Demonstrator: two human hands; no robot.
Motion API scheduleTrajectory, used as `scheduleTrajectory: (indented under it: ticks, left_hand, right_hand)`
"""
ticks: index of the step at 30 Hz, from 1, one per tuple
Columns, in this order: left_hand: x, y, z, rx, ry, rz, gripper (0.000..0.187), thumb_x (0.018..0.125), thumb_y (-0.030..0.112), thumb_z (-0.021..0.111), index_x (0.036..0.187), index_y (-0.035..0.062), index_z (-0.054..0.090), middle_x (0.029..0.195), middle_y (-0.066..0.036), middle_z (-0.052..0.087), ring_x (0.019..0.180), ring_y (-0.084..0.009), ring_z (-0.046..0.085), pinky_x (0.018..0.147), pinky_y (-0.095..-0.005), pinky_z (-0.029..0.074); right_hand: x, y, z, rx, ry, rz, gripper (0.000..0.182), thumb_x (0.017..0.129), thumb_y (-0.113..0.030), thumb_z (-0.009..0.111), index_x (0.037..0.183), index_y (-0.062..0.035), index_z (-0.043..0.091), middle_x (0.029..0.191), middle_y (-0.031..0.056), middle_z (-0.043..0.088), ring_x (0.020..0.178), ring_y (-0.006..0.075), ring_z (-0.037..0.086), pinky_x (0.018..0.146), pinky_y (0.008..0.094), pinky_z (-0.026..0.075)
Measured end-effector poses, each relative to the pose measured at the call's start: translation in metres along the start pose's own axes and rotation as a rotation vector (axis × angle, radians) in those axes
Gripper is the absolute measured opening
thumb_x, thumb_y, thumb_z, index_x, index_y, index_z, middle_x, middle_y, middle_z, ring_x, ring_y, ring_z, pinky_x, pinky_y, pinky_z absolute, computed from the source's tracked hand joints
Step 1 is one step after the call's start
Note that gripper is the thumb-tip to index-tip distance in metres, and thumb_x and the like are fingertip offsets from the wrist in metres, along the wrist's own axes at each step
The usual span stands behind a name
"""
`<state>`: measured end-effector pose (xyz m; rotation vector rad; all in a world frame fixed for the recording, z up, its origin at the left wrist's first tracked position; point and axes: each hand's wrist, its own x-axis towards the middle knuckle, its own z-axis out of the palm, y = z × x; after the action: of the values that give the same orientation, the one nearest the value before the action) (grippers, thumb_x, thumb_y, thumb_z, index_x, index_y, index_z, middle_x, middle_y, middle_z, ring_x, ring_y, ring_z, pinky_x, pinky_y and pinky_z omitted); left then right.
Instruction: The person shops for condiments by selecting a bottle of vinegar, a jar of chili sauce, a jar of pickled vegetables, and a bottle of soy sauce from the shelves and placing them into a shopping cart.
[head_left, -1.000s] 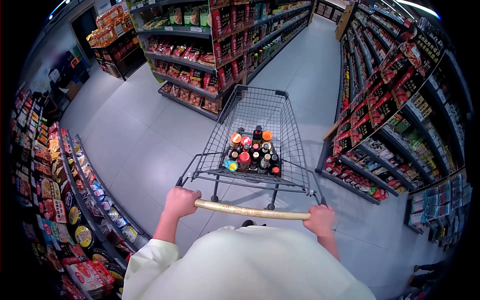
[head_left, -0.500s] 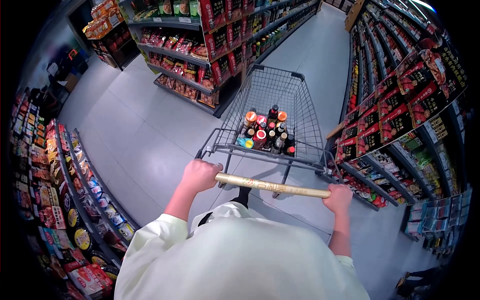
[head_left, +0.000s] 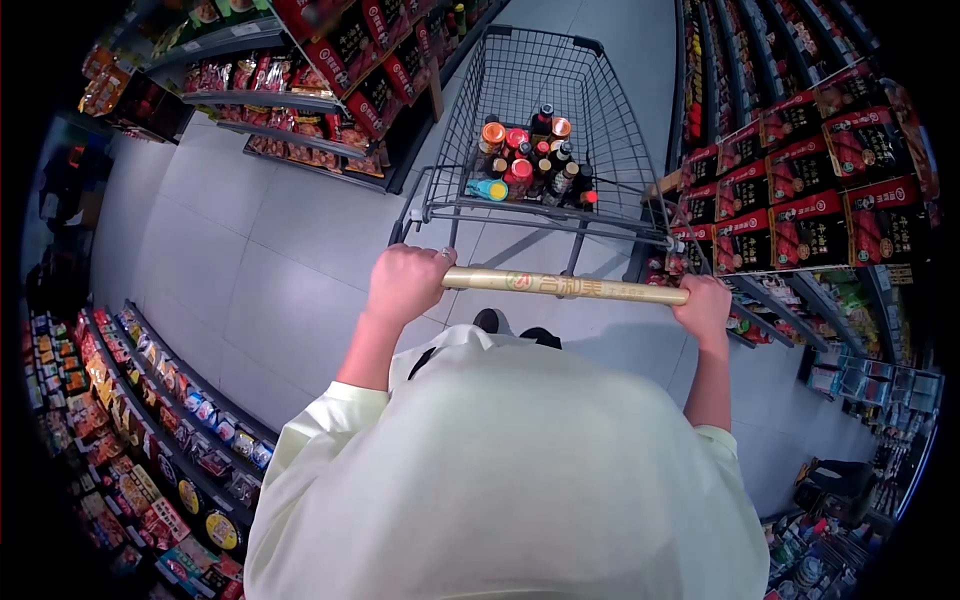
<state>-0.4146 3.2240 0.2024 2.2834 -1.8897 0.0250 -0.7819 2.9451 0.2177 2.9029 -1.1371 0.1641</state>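
My left hand (head_left: 408, 280) is wrapped round the left end of a shopping cart handle (head_left: 565, 284), a pale gold bar with printed lettering. At the bar's right end, my right hand (head_left: 704, 304) is closed round it too. Beyond the handle stretches the grey wire basket of the shopping cart (head_left: 620, 120). Several bottles and jars (head_left: 518, 178) stand grouped in the near part of the basket, with red, orange and dark caps. A container with a blue side and yellow lid (head_left: 490, 190) lies tilted at the group's left edge.
A shelf end with red and black packets (head_left: 790, 190) stands close on the cart's right. Ahead on the left is another shelf unit (head_left: 300, 100) with packaged food. Low curved-looking shelves (head_left: 180, 400) line the left side. Grey tiled floor (head_left: 230, 240) runs between them.
The view has tilted, so the cart, the handle and both hands sit higher in the picture. The shelf ends on both sides appear nearer. Both hands keep their hold.
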Motion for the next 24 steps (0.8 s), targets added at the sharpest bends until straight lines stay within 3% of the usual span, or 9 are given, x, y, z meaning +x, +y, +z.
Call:
scheduleTrajectory:
  ticks: [2,5,12,15,21,24]
  left_hand:
    - [0.026,-0.014,-0.001,0.007,0.073,-0.002,0.011,0.072,0.011,0.065,0.081,0.0166,0.065,0.059,-0.001,0.059,0.056,-0.0214,0.060,0.056,-0.0353,0.047]
    - [0.067,-0.033,0.003,0.038,0.032,0.001,0.011,0.071,0.011,0.066,0.080,0.0167,0.064,0.059,-0.001,0.058,0.055,-0.0221,0.059,0.055,-0.0357,0.047]
    - [0.156,-0.067,0.007,0.074,0.039,-0.042,0.014,0.069,0.013,0.068,0.082,0.0182,0.064,0.059,0.000,0.058,0.057,-0.0238,0.059,0.055,-0.0371,0.047]
    - [0.194,-0.077,0.007,0.093,-0.062,-0.060,0.017,0.069,0.014,0.068,0.085,0.0155,0.063,0.061,-0.001,0.059,0.059,-0.0228,0.061,0.059,-0.0366,0.049]
    - [0.267,-0.105,0.021,-0.004,0.020,-0.049,0.019,0.064,0.012,0.070,0.080,0.0170,0.061,0.059,-0.001,0.056,0.057,-0.0249,0.058,0.056,-0.0384,0.046]
    - [0.303,-0.117,0.027,0.017,0.084,-0.049,0.016,0.064,0.012,0.069,0.077,0.0161,0.061,0.057,0.000,0.054,0.055,-0.0214,0.057,0.055,-0.0359,0.045]
  right_hand:
    - [0.023,0.002,0.003,-0.003,-0.005,0.025,0.009,0.065,-0.017,0.068,0.066,-0.0099,0.063,0.067,0.0116,0.062,0.070,0.0327,0.063,0.070,0.0447,0.049]
    - [0.063,0.004,0.002,-0.020,0.005,0.028,0.010,0.066,-0.018,0.068,0.065,-0.0097,0.063,0.066,0.0108,0.062,0.068,0.0303,0.063,0.070,0.0411,0.050]
    - [0.149,0.030,0.016,-0.002,-0.008,0.020,0.010,0.066,-0.019,0.068,0.067,-0.0109,0.063,0.069,0.0099,0.063,0.071,0.0298,0.064,0.070,0.0416,0.050]
    - [0.184,0.042,0.022,-0.025,-0.021,0.062,0.010,0.065,-0.019,0.068,0.068,-0.0115,0.062,0.068,0.0090,0.063,0.072,0.0298,0.063,0.070,0.0424,0.049]
    - [0.256,0.069,0.030,0.010,0.044,0.001,0.016,0.062,-0.018,0.070,0.062,-0.0121,0.055,0.062,0.0070,0.057,0.067,0.0274,0.060,0.065,0.0415,0.046]
    - [0.293,0.079,0.033,0.011,0.028,0.009,0.020,0.064,-0.019,0.072,0.061,-0.0119,0.054,0.061,0.0056,0.056,0.066,0.0259,0.059,0.066,0.0400,0.045]
